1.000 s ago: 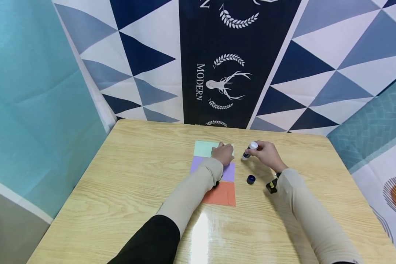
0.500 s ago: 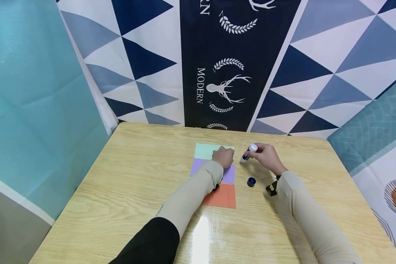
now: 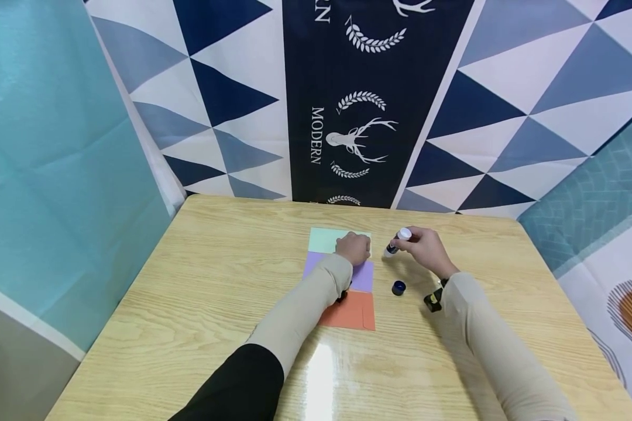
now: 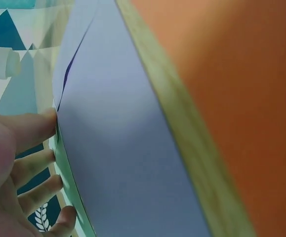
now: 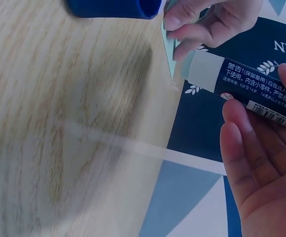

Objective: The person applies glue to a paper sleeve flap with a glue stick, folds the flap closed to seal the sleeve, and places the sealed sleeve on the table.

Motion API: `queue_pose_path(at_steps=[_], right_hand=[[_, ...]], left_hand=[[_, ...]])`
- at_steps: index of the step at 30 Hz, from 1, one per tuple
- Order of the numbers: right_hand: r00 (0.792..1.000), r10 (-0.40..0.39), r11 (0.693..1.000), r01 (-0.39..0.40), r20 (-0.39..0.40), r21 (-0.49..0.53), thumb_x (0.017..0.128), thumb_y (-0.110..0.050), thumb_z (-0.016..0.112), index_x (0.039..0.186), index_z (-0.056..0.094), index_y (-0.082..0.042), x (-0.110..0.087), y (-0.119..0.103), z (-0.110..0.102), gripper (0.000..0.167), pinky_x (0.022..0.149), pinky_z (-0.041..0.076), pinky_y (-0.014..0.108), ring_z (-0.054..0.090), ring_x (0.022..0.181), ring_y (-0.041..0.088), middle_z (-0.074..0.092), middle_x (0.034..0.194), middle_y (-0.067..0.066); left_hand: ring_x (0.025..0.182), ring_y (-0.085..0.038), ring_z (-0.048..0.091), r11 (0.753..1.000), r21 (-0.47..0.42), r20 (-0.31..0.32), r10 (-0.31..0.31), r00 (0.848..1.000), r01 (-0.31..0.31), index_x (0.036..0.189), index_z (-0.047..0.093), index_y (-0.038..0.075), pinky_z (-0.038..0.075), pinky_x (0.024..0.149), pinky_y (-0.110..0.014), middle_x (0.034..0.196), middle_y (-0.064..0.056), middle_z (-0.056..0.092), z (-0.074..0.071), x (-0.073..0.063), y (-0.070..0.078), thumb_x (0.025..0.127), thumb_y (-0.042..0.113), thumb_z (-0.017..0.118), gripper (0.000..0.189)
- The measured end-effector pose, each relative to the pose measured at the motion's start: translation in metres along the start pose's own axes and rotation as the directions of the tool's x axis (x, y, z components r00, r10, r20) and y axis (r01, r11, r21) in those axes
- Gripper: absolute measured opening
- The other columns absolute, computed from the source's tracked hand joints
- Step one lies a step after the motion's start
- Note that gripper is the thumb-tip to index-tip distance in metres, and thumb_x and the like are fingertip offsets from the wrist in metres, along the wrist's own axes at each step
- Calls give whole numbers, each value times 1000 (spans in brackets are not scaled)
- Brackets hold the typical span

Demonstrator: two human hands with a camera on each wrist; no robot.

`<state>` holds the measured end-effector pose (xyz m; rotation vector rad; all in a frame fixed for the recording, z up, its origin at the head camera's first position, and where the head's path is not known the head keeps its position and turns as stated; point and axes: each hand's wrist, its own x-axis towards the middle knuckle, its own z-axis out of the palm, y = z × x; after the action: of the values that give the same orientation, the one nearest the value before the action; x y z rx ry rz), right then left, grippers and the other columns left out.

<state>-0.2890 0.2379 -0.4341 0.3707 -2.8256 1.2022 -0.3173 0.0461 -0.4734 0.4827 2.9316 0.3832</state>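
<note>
Three envelopes lie in a column in the head view: pale green (image 3: 321,240), purple (image 3: 364,276) and orange-red (image 3: 355,310). My left hand (image 3: 353,248) rests over the green one and partly hides the purple one. In the left wrist view its spread fingertips touch down along the strip of green paper (image 4: 72,191), with the thumb (image 4: 36,128) at the edge of the purple sheet. My right hand (image 3: 425,248) grips a dark blue and white glue stick (image 5: 254,89), tilted, with its uncapped pale end towards the green envelope.
The dark blue cap (image 3: 398,287) stands on the wooden table (image 3: 216,280), right of the envelopes. A small black device (image 3: 433,300) sits at the right wrist. Patterned cloth (image 3: 342,105) hangs behind the table's far edge.
The left hand's fingers have drawn in slightly on the green envelope. The right hand keeps the glue stick in nearly the same place; the head view shifts a little.
</note>
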Motion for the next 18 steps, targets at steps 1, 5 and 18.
queue_pose_path(at_steps=[1,5,18], right_hand=[[1000,1,1000,-1,-1,-3,90,-29,71,97,72,-4,-1,-1,0,26,63,48,24,64,76,29,70,83,11],[1000,-2,1000,2,-9,-11,89,-31,71,97,73,-5,-3,-5,-1,27,64,48,23,65,77,24,72,86,12],[999,-27,999,28,-26,16,89,-29,72,98,73,-5,-7,-13,-2,26,63,47,23,66,76,20,72,90,12]], left_hand=[[96,-15,56,1000,-3,-2,2,1000,-2,91,65,20,44,81,-38,92,6,66,-1,-1,0,96,30,61,12],[88,-14,55,999,-20,6,42,999,-42,84,63,18,44,78,-36,86,4,64,-4,-2,-4,97,22,59,14],[99,-15,61,982,-62,20,182,983,-181,102,72,17,48,90,-37,106,3,71,-10,-5,-14,98,17,53,19]])
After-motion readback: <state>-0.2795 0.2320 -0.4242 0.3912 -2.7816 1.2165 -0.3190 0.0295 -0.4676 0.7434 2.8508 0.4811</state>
